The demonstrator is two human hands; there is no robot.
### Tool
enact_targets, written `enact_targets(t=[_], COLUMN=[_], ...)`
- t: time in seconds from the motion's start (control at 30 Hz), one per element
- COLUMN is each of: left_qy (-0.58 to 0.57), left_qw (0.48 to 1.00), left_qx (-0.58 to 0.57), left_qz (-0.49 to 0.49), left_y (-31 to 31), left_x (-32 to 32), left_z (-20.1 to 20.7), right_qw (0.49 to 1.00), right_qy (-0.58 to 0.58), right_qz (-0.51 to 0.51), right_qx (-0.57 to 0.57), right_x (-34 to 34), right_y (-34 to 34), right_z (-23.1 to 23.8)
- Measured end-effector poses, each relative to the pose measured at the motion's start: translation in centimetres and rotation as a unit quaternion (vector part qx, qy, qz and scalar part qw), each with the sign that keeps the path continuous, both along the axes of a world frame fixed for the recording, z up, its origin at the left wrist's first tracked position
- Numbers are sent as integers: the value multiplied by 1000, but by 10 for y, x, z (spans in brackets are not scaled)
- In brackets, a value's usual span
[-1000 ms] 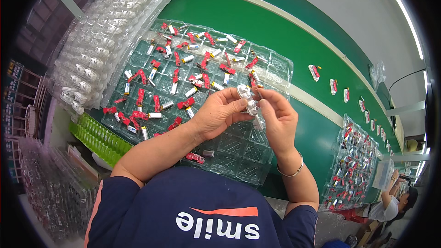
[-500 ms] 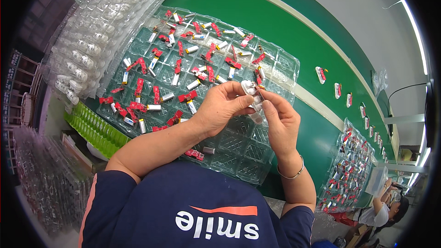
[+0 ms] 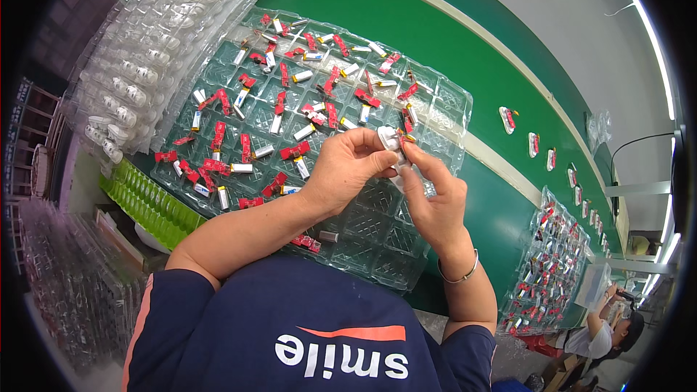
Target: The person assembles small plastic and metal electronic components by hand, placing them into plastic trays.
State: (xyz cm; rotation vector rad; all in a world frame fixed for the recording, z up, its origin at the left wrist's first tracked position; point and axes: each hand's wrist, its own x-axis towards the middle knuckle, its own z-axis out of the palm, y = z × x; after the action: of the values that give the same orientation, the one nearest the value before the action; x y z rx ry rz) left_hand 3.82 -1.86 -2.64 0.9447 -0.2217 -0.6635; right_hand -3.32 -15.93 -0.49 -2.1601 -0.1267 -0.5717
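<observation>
Over the clear compartment tray [image 3: 367, 221], both my hands meet around a small white plastic shell [image 3: 388, 136]. My left hand [image 3: 350, 172] pinches the shell between thumb and fingers. With thumb and forefinger, my right hand [image 3: 438, 196] presses at the shell's inner side, where a bit of red board [image 3: 402, 142] shows. The fingers hide most of the shell and how the board sits in it. Many tray cells around the hands hold red circuit boards [image 3: 295, 150] wired to silver batteries [image 3: 304, 132]; cells nearer my right forearm are bare.
White shells fill stacked clear trays [image 3: 134, 65] on the left, above a bright green ribbed tray [image 3: 149, 192]. Shells with red boards [image 3: 534, 144] line the green bench [image 3: 348, 0] at right. Beyond are a second loaded tray [image 3: 548, 272] and another person [image 3: 601, 337].
My right hand has shifted slightly left and its fingers have closed in over the shell. The shell has turned a little, and more red board shows at its edge. My left hand stays nearly in place.
</observation>
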Motion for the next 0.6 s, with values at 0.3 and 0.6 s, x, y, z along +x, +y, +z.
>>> enact_targets(t=[0.3,0.6], left_qy=[12,-435], left_qw=[999,867], left_qx=[-22,-37], left_qz=[-33,242], left_y=[0,67], left_x=[4,-10], left_z=[-3,114], right_qw=[999,947], right_qy=[-31,-56], right_qz=[6,-274], right_qx=[-36,-161], right_x=[4,56], right_y=[-7,-138], right_z=[9,-39])
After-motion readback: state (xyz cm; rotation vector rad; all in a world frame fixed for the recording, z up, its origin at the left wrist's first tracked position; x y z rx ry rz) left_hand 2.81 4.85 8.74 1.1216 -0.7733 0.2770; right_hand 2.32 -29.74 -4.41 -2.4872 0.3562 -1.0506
